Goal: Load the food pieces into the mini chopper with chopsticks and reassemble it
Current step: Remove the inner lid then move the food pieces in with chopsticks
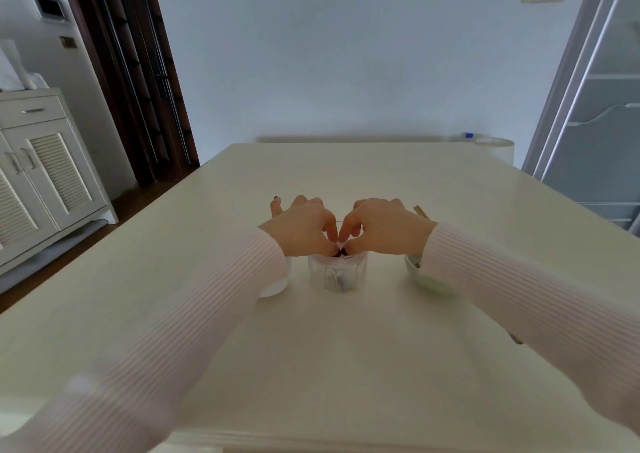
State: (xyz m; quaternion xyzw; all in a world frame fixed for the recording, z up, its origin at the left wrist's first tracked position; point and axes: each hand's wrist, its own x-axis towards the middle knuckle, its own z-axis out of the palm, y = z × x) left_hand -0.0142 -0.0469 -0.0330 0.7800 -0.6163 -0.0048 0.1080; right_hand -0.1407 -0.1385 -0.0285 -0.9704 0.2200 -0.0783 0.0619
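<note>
While bent over the clear, round plastic chopper cup [336, 274] at desk centre, both hands meet above its rim: left hand [304, 226] and right hand [384, 226], fingers [330, 233] curled, tips pinched on something small and dark at the cup's top; what exactly, cannot tell. At 9 o'clock of the cup, one white bowl [275, 284], half hidden by a pale ribbed sleeve [194, 321]; at 3 o'clock, one pale green bowl [420, 276], chopstick ends [420, 211] showing behind the right hand. Cream desk [346, 348], white wall, louvred cabinet at left. Two hands, two bowls, one cup.
</note>
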